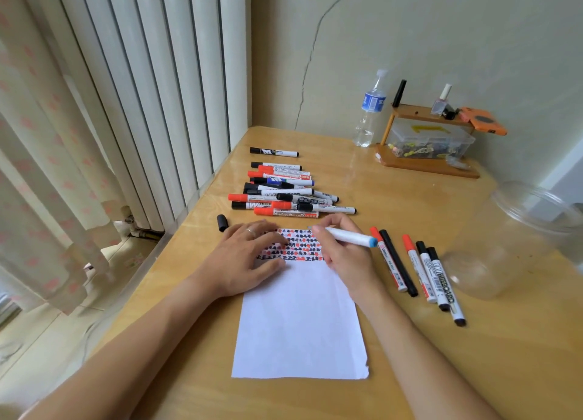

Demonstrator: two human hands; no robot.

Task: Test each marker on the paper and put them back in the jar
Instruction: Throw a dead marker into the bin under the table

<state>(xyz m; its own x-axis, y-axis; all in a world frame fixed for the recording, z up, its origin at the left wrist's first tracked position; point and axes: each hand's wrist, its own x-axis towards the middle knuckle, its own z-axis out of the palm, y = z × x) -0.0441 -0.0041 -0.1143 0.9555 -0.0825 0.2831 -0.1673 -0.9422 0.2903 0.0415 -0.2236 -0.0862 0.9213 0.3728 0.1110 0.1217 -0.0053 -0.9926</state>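
Note:
A white paper [299, 318] lies on the wooden desk, its top strip filled with red and black scribbles [299, 246]. My left hand [249, 255] presses flat on the paper's upper left. My right hand [340, 249] grips an uncapped white marker with a blue end [353, 238], its tip at the paper's top edge. A loose black cap [222, 222] lies left of my left hand. A pile of several markers [284, 192] sits beyond the paper. Several more markers [419, 271] lie to the right. The clear plastic jar [511, 240] lies on its side at the far right.
A water bottle [370, 110] and a small wooden shelf [429, 158] with a clear box and an orange item stand at the back by the wall. A radiator and curtain run along the desk's left edge [176, 233].

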